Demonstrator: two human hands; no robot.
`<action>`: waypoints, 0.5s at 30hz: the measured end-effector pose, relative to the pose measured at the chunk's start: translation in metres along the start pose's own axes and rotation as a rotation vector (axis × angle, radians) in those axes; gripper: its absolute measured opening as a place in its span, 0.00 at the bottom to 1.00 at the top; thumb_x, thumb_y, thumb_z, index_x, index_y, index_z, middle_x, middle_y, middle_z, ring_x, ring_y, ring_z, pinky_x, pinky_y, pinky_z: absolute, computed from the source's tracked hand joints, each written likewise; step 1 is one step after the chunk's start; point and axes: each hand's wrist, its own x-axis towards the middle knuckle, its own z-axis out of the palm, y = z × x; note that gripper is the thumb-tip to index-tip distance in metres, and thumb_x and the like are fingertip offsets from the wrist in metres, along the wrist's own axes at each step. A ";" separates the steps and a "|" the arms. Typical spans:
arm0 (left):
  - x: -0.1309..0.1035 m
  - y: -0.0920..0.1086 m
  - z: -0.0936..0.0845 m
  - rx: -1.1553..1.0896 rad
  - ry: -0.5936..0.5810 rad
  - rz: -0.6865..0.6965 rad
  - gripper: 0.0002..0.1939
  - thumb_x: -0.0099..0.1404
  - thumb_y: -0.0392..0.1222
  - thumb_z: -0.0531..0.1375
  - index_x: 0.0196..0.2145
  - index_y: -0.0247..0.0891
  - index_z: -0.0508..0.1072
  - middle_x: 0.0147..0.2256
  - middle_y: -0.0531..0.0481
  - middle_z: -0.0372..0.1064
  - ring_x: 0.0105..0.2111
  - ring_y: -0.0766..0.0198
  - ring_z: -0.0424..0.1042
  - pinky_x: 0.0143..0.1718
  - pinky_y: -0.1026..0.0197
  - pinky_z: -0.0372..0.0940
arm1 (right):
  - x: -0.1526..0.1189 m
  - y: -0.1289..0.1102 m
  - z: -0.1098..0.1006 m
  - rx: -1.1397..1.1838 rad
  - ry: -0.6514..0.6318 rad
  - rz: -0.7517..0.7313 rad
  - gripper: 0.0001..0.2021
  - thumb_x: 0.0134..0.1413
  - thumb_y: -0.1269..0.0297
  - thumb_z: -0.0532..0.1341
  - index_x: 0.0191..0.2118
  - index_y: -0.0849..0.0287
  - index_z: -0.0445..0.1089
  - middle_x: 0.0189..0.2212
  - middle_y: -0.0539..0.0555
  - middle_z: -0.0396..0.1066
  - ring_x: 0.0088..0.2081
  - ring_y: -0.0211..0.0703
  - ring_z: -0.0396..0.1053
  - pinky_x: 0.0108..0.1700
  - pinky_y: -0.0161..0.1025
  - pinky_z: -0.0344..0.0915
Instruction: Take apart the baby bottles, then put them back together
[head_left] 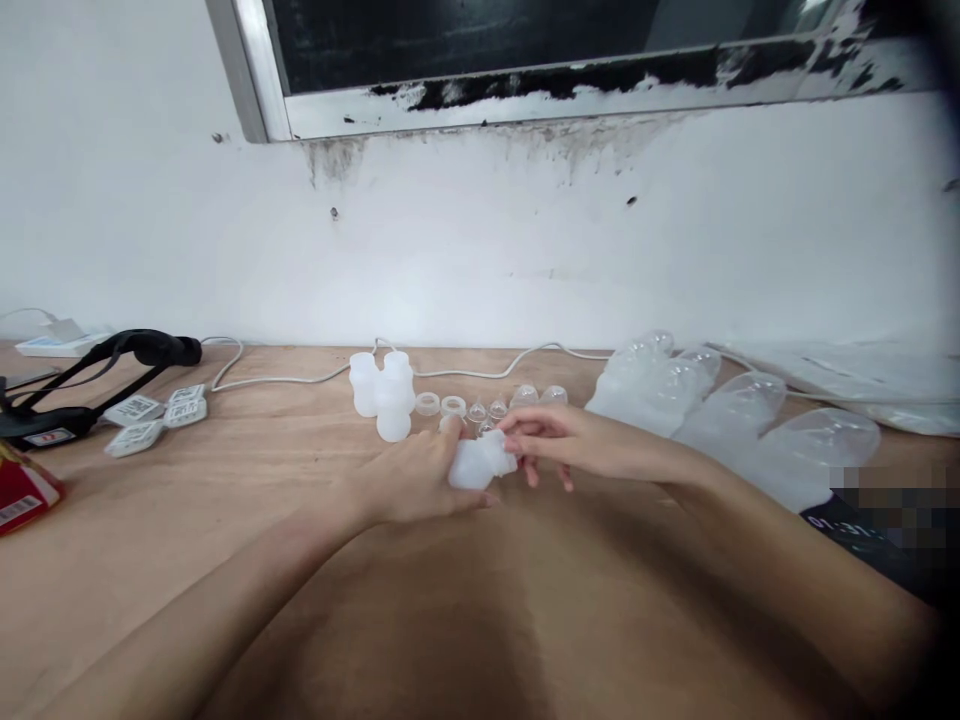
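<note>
My left hand [420, 474] is wrapped around a small translucent white baby bottle [469, 466], tilted with its neck to the right. At that neck my right hand [546, 436] pinches a white screw ring [498, 452]; its lower fingers hang loosely. Just behind my hands lie screw rings [453, 405] and clear teats [498, 409]. Two clear dome caps [554, 395] stand beside them. Left of these, three white bottle bodies [394, 412] stand close together. My fingers partly hide the bottle and some parts behind it.
Several finished-looking bottles with clear domes [817, 450] stand at the right, near a dark display [847, 530]. A white cable [480, 374] runs along the wall. On the left are a black headset strap [142, 350], white printed tags [135, 438] and a red packet [26, 490].
</note>
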 end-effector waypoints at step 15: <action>-0.034 -0.126 -0.021 -0.163 0.643 -0.305 0.25 0.49 0.54 0.58 0.40 0.34 0.61 0.34 0.48 0.63 0.27 0.66 0.62 0.28 0.63 0.60 | 0.015 0.022 0.023 -0.760 0.148 0.039 0.16 0.50 0.56 0.51 0.45 0.50 0.62 0.39 0.54 0.64 0.37 0.46 0.63 0.33 0.38 0.57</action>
